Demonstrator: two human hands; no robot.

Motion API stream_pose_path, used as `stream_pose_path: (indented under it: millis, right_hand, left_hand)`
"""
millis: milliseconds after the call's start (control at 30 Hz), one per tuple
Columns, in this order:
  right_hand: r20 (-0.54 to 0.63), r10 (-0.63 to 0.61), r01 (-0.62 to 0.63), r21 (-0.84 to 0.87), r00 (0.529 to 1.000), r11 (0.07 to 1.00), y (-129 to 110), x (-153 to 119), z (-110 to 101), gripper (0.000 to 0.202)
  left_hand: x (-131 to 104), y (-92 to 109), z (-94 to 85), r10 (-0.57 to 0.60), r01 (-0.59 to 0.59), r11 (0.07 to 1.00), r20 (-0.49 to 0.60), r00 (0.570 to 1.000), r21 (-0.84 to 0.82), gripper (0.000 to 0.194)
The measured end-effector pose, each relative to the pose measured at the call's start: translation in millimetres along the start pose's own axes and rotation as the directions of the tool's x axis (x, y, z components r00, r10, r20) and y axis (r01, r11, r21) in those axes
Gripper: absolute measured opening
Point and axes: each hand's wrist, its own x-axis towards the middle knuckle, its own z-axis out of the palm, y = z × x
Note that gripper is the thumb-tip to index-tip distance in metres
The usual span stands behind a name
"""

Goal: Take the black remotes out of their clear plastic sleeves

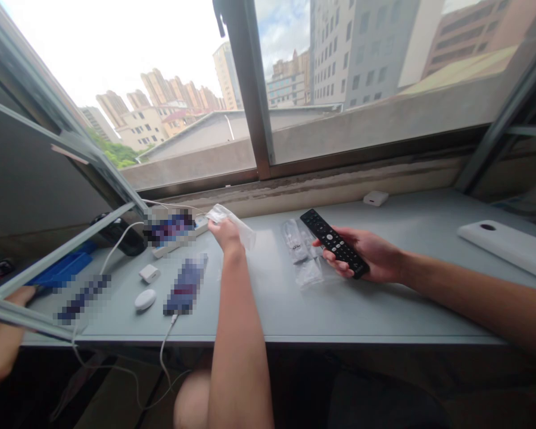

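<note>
A black remote control (335, 243) with rows of buttons is in my right hand (375, 253), its button side facing up. My left hand (227, 233) is closed on a clear plastic bag (241, 225), part of which hangs loose to the right of the fingers. Beneath and left of the remote, several clear plastic bags (301, 256) lie crumpled on the grey table (268, 310). The bag in my left hand is held near the far edge of the table, beside a white power strip (178, 239).
Left of my arm lie a blurred-out phone (185, 286) on a white cable, a white charger (149, 273) and a white oval case (145, 300). Another white adapter (376, 198) sits by the window; a long white object (504, 244) lies right. Another person's arm (4, 339) reaches in at far left.
</note>
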Motion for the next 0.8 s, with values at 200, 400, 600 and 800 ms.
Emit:
stream_pose_path:
  millis: [200,400,600,800]
  right_hand:
    - [0.038,0.0,-0.001,0.027,0.999,1.0,3,7,-12,0.044]
    - [0.125,0.008,-0.015,0.056,0.992,0.998,2,11,-20,0.038]
    - [0.053,0.007,-0.009,0.034,0.999,0.999,0,5,-9,0.035]
    - [0.017,0.001,-0.002,0.038,1.0,0.999,0,3,-4,0.036]
  left_hand:
    - [-18,17,-1.0,0.229,-0.218,0.874,0.028,0.973,0.435,0.082]
    - [-47,38,0.3,0.377,-0.326,0.481,0.143,0.915,0.813,0.076]
    - [-50,38,-5.5,0.263,-0.207,0.249,0.14,0.955,0.946,0.069]
    - [-36,24,-16.6,0.162,-0.114,0.111,0.096,0.982,0.987,0.071]
